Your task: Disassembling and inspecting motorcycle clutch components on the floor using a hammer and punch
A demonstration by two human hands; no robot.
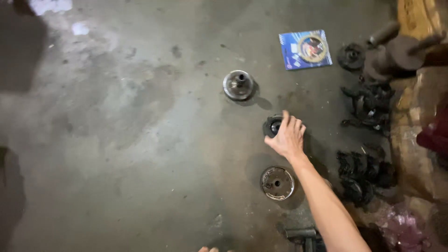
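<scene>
My right hand [288, 137] reaches out over the concrete floor, fingers resting on a dark round metal part with a centre hole [272, 126]. Whether the hand grips it or only touches it I cannot tell. A shiny round hub with a short shaft [238, 85] stands farther away. A flat metal disc with small holes [277, 183] lies nearer, just left of my forearm. Only fingertips of my left hand [208, 249] show at the bottom edge.
A blue flat package picturing a ring [305, 49] lies at the far right. Dark greasy parts [368, 105] and another heap [361, 175] lie along the right, by a rusty assembly [389, 53]. A metal tool [303, 235] sits at the bottom; a pink bag [406, 228] lower right.
</scene>
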